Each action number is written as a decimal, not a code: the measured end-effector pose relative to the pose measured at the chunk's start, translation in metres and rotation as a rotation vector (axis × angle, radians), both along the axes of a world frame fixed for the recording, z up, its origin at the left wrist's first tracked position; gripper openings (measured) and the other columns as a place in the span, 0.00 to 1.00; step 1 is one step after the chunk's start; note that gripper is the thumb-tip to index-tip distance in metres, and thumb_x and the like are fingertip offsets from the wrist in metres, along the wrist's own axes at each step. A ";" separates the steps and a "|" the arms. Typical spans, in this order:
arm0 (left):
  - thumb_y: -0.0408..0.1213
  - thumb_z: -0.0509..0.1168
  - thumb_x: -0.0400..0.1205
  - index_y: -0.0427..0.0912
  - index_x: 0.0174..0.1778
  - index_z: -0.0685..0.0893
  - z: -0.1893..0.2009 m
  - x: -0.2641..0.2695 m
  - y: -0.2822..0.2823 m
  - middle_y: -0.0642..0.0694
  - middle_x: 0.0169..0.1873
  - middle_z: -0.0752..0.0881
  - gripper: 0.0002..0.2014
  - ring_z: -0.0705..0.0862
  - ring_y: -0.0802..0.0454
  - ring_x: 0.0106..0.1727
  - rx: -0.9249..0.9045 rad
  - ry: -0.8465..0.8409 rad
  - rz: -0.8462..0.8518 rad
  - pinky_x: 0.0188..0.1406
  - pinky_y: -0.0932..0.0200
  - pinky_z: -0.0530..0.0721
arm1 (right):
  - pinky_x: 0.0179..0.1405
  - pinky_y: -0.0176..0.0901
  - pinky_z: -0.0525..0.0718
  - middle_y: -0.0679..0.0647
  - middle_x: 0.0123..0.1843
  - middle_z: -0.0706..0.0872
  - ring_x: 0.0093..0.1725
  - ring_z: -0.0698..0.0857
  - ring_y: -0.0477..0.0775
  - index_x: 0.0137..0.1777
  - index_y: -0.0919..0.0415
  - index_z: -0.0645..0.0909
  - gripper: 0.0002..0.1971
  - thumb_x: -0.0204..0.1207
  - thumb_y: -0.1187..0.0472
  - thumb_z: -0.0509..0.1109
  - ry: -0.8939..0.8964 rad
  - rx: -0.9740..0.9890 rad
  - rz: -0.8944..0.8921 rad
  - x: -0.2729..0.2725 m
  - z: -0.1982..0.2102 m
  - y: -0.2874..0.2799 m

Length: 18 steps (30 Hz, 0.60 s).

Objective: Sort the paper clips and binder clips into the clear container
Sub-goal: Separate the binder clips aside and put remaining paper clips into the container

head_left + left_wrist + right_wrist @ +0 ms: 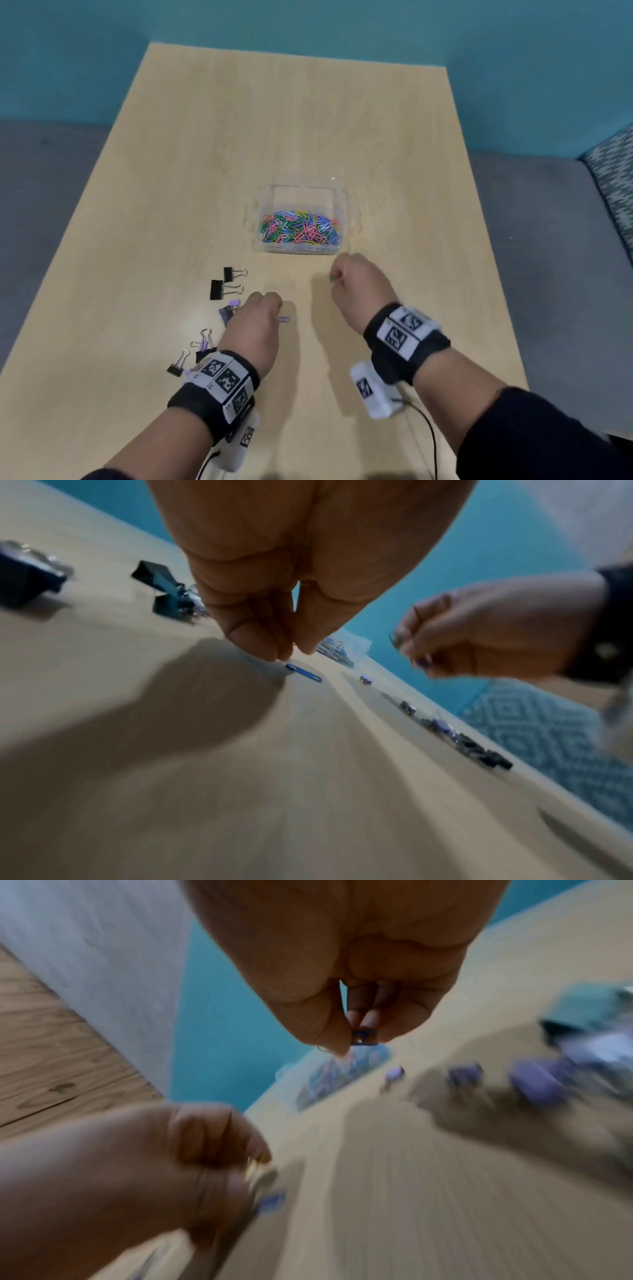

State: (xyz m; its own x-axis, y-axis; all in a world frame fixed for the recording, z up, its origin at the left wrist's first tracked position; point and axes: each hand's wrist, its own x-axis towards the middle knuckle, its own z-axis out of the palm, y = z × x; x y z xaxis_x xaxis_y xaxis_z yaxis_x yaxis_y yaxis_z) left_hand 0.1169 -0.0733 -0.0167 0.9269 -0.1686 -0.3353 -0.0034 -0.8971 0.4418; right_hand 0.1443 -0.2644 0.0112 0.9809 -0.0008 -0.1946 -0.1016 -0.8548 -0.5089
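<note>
The clear container (342, 205) stands mid-table, its near half filled with coloured paper clips (299, 228). In front of it my right hand (337, 277) hovers above the table and pinches a small paper clip (365, 1037) between thumb and fingers. My left hand (274, 310) is down on the table, fingertips (270, 650) bunched on the near end of a blue paper clip (304, 672) that lies flat. Black and purple binder clips (226, 289) lie scattered just left of that hand.
More binder clips (180, 363) lie beside my left wrist. In the left wrist view a row of small clips (462, 741) runs near the table edge. The wooden table (308, 120) stretches bare beyond the container. A patterned cushion (613, 178) is at the right.
</note>
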 end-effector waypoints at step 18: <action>0.23 0.56 0.73 0.43 0.54 0.72 0.001 0.014 -0.010 0.46 0.50 0.75 0.16 0.73 0.47 0.51 0.314 -0.037 -0.502 0.41 0.58 0.68 | 0.32 0.34 0.67 0.42 0.46 0.72 0.38 0.75 0.40 0.48 0.47 0.71 0.10 0.74 0.56 0.70 0.319 -0.195 0.059 -0.067 -0.008 -0.116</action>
State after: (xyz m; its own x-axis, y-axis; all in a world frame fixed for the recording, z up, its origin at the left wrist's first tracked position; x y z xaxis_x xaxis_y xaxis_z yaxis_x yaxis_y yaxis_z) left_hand 0.1306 -0.0837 -0.0157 0.7713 -0.4876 -0.4090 -0.4717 -0.8694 0.1468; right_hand 0.0768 -0.3802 0.0035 0.8704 -0.0134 -0.4921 -0.1767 -0.9415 -0.2869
